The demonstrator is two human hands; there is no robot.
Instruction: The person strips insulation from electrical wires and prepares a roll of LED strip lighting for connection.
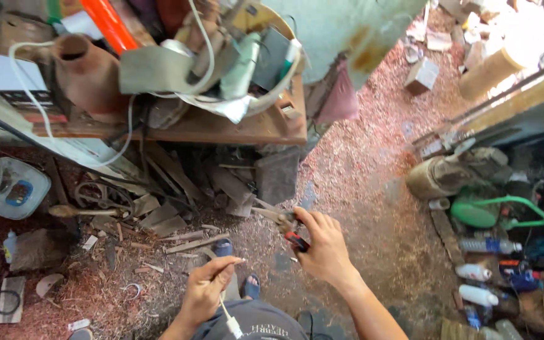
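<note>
We see our left hand (206, 291) at six o'clock, fingers pinched shut on a thin white wire (226, 313). Our right hand (323, 245), at about five o'clock, wraps tight around red-handled pliers (283, 225).

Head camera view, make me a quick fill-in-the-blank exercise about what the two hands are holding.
1. The right hand grips pliers with red and ____ handles.
2. The left hand pinches a thin ____ cable.
3. The floor is covered in reddish ____.

Missing words: black; white; sawdust
</note>
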